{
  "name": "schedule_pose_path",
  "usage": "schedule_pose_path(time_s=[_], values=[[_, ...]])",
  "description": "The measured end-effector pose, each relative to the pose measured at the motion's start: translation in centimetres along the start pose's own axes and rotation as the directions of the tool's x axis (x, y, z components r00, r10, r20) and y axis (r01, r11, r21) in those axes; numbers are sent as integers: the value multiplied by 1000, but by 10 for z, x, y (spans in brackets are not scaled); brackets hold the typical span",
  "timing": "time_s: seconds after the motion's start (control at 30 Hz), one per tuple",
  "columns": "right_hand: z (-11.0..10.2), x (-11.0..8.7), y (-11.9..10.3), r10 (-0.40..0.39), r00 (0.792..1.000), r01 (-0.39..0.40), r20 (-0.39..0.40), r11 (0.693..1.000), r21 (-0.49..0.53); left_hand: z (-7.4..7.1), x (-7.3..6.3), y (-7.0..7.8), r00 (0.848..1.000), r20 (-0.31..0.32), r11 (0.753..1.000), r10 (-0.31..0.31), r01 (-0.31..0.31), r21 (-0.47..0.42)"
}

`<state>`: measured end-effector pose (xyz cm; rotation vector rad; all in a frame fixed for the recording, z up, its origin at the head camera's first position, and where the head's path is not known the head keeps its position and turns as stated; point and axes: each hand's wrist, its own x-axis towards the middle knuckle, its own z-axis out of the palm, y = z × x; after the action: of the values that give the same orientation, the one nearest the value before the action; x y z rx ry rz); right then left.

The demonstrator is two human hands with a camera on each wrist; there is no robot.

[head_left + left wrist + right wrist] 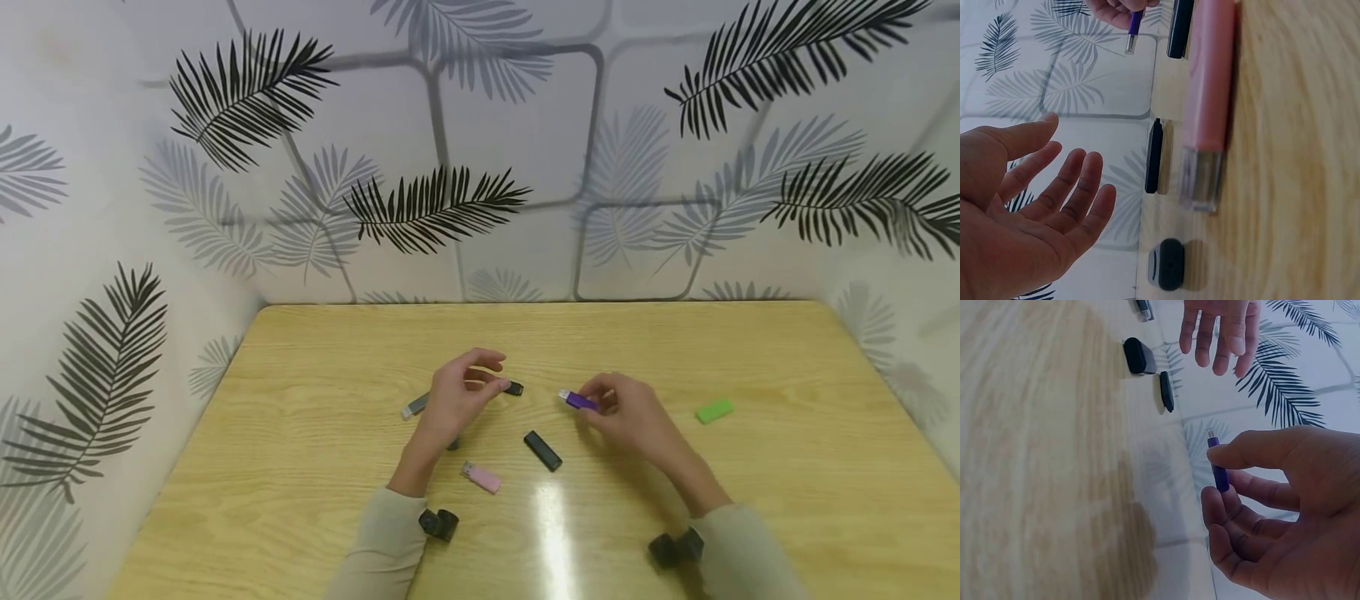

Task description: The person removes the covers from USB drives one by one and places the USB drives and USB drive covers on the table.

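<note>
The right hand is raised above the tabletop, right of centre, its thumb and fingers pinching a purple USB stick whose metal plug points left. The left hand, raised left of centre, holds nothing, its fingers loosely bent. Both forearms reach in from the near side in pale sleeves. The wood-grained surface carries a bright glare near the middle; beyond its far edge stands a pale, leaf-patterned wall
</note>
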<state>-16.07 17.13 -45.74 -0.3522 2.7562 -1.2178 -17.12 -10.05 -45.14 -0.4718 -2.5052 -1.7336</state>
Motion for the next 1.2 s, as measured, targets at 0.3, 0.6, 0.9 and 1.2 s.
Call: schedule_pose_path(time_s=[0.3,0.6,0.9,1.2], values=[[-6,4,-8,-57,998,58,-13,998,15,11,5,3,998,57,999,2,1,-48],[-8,7,-19,-154,988,154,-15,986,60,22,6,8,994,112,997,0,9,-75],[-9,9,-28,-190,982,191,-20,980,56,31,4,8,989,139,988,46,-24,-152],[-6,9,-30,-207,978,207,-6,974,86,33,2,8,994,109,981,32,-11,-191]])
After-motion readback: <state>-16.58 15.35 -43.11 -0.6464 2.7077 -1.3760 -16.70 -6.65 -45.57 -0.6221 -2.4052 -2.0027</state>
